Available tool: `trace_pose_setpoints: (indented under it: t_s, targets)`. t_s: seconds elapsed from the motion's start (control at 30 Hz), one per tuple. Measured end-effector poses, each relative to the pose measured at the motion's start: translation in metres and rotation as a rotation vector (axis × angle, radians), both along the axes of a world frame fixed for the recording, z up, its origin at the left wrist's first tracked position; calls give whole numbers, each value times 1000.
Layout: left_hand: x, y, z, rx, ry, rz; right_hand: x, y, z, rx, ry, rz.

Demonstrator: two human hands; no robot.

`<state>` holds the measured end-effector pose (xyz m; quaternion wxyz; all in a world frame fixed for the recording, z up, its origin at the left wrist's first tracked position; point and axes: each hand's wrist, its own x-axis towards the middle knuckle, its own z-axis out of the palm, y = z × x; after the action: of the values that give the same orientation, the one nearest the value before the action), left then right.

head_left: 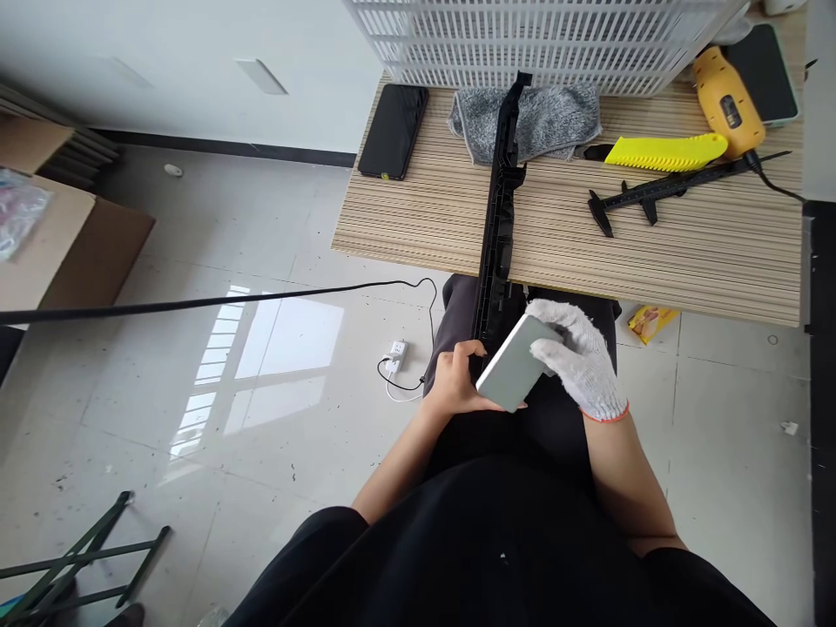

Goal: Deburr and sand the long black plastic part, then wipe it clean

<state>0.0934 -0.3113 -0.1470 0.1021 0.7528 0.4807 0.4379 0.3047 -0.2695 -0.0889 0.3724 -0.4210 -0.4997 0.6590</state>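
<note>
My bare left hand [452, 381] closes around the near end of a long, narrow black plastic part [497, 218]. The part runs away from me over my lap and the table edge, and its far end reaches a grey cloth. My right hand [578, 355], in a white knitted glove with an orange cuff, grips a flat pale grey-green slab [519, 366] between thumb and fingers. That slab is tilted and sits just over the part's near end, partly covering my left fingertips. Whether it touches the part I cannot tell.
On the wood-grain table [405, 218] are a black phone [394, 131], the grey cloth [555, 122], a yellow utility knife [666, 152], black calipers [666, 190] and a yellow corded tool [728, 100]. A white plastic basket [535, 43] stands behind. A cable [261, 298] crosses at left.
</note>
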Motion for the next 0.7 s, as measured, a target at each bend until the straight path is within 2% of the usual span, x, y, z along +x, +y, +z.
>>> trace_pose_setpoints:
  t_s: [0.1,0.13,0.23,0.27,0.37,0.4,0.5,0.53,0.63,0.7]
  targets:
    - [-1,-1,-1,-16,12,-7,0,1,-1,2,12,226]
    - [-1,-1,-1,-27,12,-1,0,1,-1,-8,14,222]
    - [-1,-1,0,-30,-14,10,-1,1,0,-59,16,-14]
    - [0,-1,1,-25,-25,3,-2,1,1,-73,15,-14]
    - [1,0,3,-29,-43,-24,-4,1,2,-82,-6,174]
    - [1,0,3,-35,-45,-25,-4,1,2,-78,-19,153]
    - [1,-2,3,-43,-25,-6,-6,-1,1,-46,-48,-89]
    - [0,-3,2,-48,-3,5,-6,-1,1,-39,-54,-78]
    - [1,-5,2,-77,62,58,-8,-2,-1,-20,-77,99]
    - [1,-5,2,-64,55,61,-9,-3,-2,4,-88,-4]
